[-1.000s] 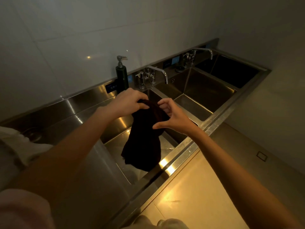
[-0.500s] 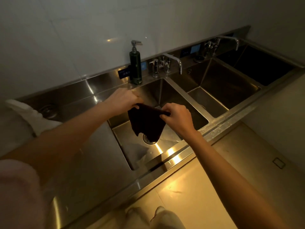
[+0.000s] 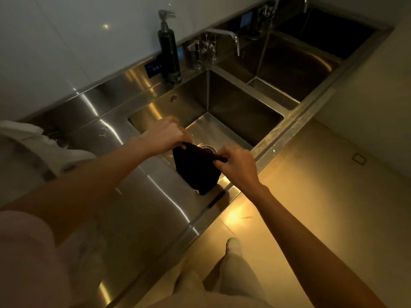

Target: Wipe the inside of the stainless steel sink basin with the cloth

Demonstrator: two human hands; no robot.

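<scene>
A dark cloth (image 3: 195, 170) hangs folded over the near part of the left stainless steel sink basin (image 3: 240, 107). My left hand (image 3: 164, 135) pinches its upper left corner. My right hand (image 3: 238, 165) pinches the upper right corner, so the top edge is stretched between both hands. The cloth's lower end dangles over the basin floor near the front wall and hides part of the round drain (image 3: 209, 147).
A dark pump bottle (image 3: 169, 54) stands on the ledge behind the basin, next to a tap (image 3: 224, 37). Two more basins (image 3: 289, 72) lie to the right. A white cloth (image 3: 29, 138) lies on the steel counter at left. My legs and a shoe (image 3: 232, 245) are on the floor below.
The view has tilted down and closer to the left basin. Both hands have lowered the cloth toward the basin, and it now hangs shorter, stretched between them.
</scene>
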